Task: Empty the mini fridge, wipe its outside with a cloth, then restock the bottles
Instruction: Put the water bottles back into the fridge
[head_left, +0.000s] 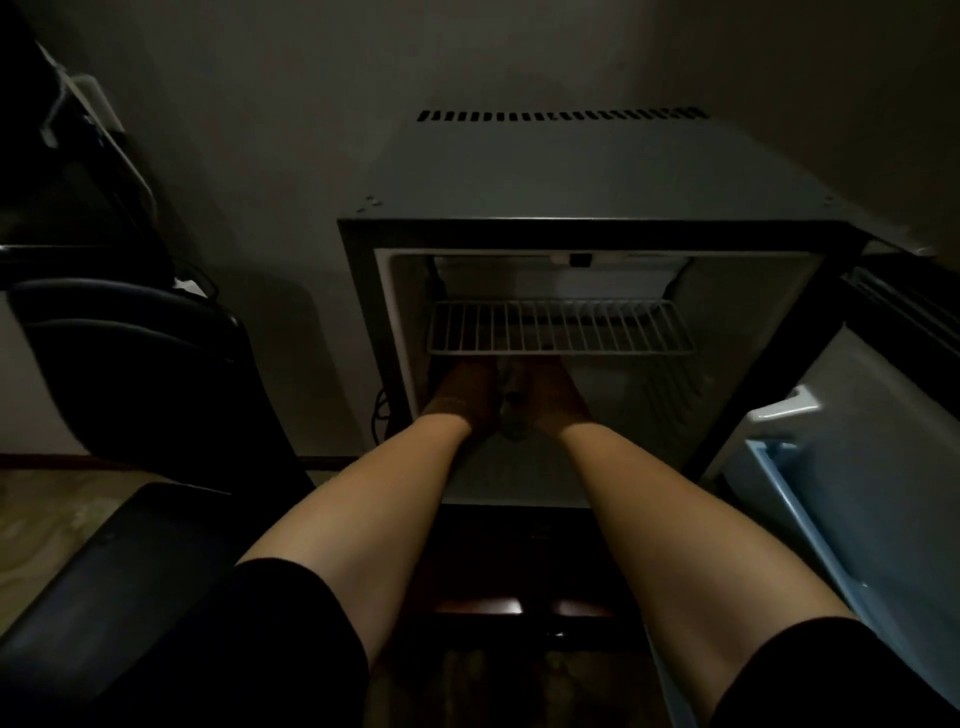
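Under the wire shelf of the mini fridge, the fingers of the left hand and right hand are lost in shadow. Something small and dark sits between them, too dim to identify. The open door is cut off by the frame's right edge.

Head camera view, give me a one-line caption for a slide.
Both hands, left and right, reach under the wire shelf of the open mini fridge in dim light.
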